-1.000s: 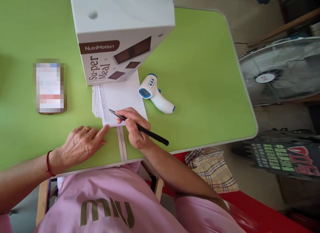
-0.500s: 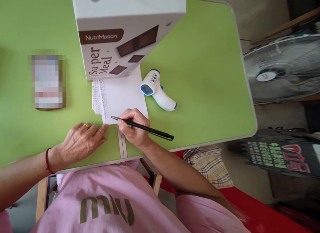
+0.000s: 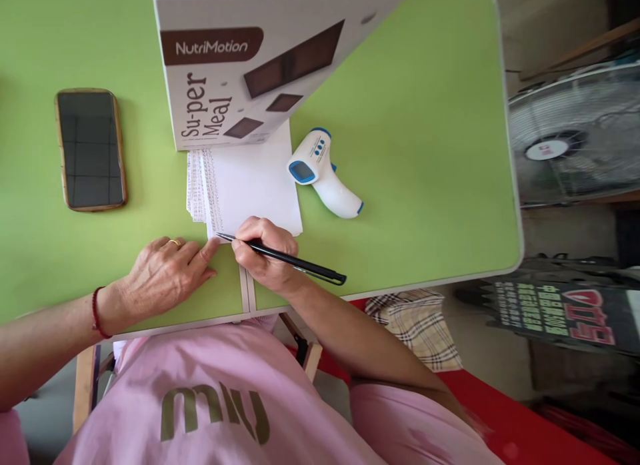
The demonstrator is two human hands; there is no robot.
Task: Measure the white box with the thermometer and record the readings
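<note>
In the view from the head, the right hand [image 3: 267, 252] holds a slim black pen with a silver tip [image 3: 295, 259], pinched between the thumb and the fingers. The pen slants: its tip points left and a little far, and its back end sticks out to the right and near. The tip is at the near left corner of a flat white sheet of paper [image 3: 253, 185], by the near end of a thin row of small dark marks. I cannot tell if the tip touches the paper. The sheet lies on the green desk [image 3: 425, 152], just far of the right hand, and its marks run from far to near along its left side. More paper sheets with rows of marks [image 3: 196, 192] peek out at the left. The left hand [image 3: 167, 278] holds nothing that I can see. It lies loosely bent on the desk, and its pointing finger reaches the same corner, just beside the pen tip. So both hands are close to that corner, one on each side. A big white box with brown pictures [image 3: 280, 45] hides the far end of the sheet, and a white and blue plastic thermometer [image 3: 325, 175] lies by its right edge.
</note>
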